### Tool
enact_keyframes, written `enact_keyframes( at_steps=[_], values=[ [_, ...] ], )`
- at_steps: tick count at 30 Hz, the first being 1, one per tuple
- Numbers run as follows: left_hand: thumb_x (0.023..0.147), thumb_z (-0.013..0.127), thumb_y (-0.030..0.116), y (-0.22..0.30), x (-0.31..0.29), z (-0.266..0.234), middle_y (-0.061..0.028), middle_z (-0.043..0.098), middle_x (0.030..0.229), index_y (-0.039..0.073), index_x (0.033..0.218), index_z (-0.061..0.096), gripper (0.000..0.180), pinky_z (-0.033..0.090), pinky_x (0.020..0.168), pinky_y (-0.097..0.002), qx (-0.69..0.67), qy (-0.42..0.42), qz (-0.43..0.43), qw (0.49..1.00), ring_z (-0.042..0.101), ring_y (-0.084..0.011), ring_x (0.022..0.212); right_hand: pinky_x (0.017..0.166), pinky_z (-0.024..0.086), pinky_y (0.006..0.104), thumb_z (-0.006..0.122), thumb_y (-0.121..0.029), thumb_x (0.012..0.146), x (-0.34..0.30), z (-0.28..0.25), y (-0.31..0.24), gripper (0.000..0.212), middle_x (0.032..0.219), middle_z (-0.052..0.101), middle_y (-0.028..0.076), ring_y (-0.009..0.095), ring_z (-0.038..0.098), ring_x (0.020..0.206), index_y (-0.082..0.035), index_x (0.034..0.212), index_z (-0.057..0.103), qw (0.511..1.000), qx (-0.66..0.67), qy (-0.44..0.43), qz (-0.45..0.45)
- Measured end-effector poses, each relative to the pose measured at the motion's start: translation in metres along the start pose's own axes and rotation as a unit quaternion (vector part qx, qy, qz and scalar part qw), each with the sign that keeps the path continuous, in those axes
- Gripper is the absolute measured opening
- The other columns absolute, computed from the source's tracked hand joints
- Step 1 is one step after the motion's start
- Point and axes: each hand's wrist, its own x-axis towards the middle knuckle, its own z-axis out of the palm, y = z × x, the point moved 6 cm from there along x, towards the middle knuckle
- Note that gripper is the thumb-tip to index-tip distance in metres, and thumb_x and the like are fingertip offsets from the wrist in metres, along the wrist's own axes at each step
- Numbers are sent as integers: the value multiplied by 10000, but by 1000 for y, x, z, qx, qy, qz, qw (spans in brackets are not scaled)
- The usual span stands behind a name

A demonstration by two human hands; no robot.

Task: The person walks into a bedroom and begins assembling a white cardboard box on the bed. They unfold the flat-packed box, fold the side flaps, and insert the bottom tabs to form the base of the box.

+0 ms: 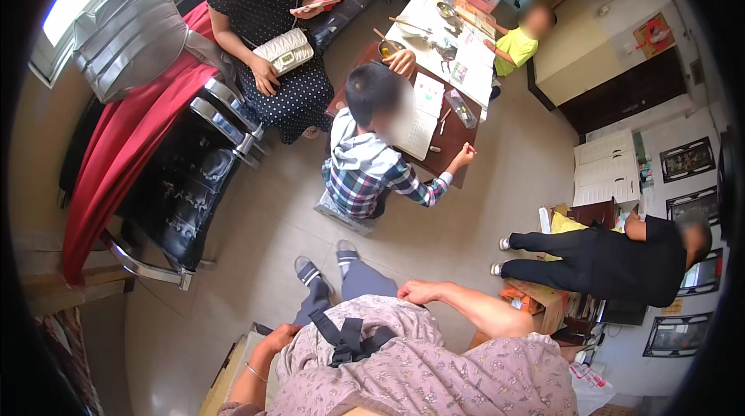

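Note:
My left hand rests at the left edge of my floral shirt, its fingers curled against the cloth. Whether it pinches the fabric or something else is hidden. My right hand is closed in a loose fist at the shirt's front hem, above my thigh; what its fingers hold, if anything, does not show. A black strap with a buckle lies across the shirt between both hands. Below the hem show my grey trousers and striped sandals.
Ahead, a person in a checked shirt sits on a stool at a brown table with an open workbook. Others are near: one with a white handbag, one in yellow, one in black. A black chair stands left.

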Motion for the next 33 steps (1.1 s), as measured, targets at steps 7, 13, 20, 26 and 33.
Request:
enact_keyframes(
  at_steps=[7, 13, 20, 26, 33],
  values=[
    [807, 539, 171, 6, 1, -32, -174, 637, 952, 24, 1026, 597, 270, 456, 804, -372, 25, 179, 63, 981, 592, -324, 905, 825, 437, 360, 536, -260, 825, 63, -21, -52, 264, 920, 635, 108, 233, 578, 930, -57, 970, 622, 991, -49, 44, -119],
    [820, 533, 212, -8, -10, -72, -199, 634, 924, 43, 992, 605, 252, 465, 766, -389, 6, 275, -65, 959, 612, -329, 893, 811, 456, 396, 527, -303, 803, 140, -57, -55, 291, 951, 642, 137, 269, 598, 950, -86, 968, 627, 978, -41, 194, -67],
    [822, 519, 215, 47, 25, -140, -178, 639, 897, 80, 909, 619, 189, 476, 767, -432, 96, 313, -114, 938, 595, -353, 906, 690, 473, 361, 597, -271, 764, 161, -92, -26, 245, 780, 649, 121, 216, 621, 759, -65, 882, 658, 963, 44, 257, -71],
    [784, 535, 185, 61, 34, -188, -163, 650, 891, 68, 928, 630, 208, 490, 766, -409, 149, 241, -121, 951, 614, -334, 881, 691, 481, 332, 621, -252, 764, 176, -96, -8, 226, 787, 663, 105, 183, 625, 751, -77, 896, 677, 953, 111, 269, -80],
    [809, 540, 236, 104, 33, -242, -180, 638, 916, 81, 975, 611, 237, 483, 737, -412, 195, 85, -74, 974, 605, -361, 881, 724, 486, 325, 617, -250, 771, 178, -92, -15, 221, 827, 671, 97, 188, 634, 798, -71, 886, 680, 935, 192, 294, -45]
  ],
)
